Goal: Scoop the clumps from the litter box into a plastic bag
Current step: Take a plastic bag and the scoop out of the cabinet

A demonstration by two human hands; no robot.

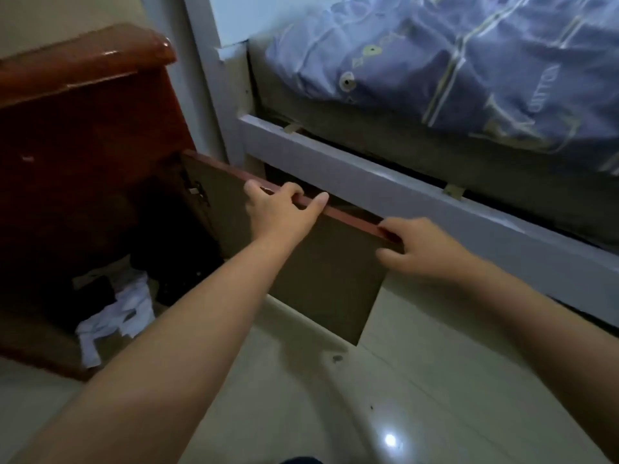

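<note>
Head view: both hands on the open cabinet door [321,262], left hand [284,212] fingers hooked over its top edge, right hand [422,249] fingers curled at the near corner; litter box not in view, so prep step—next likely fetch bag from cabinet [83,162].

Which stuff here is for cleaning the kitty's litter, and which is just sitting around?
For the job:
- left hand and right hand, both gripping the cabinet door
- white bags inside the cabinet, maybe plastic

Just lying about:
- blue bedding
- bed rail

No litter box or scoop shows.
</note>
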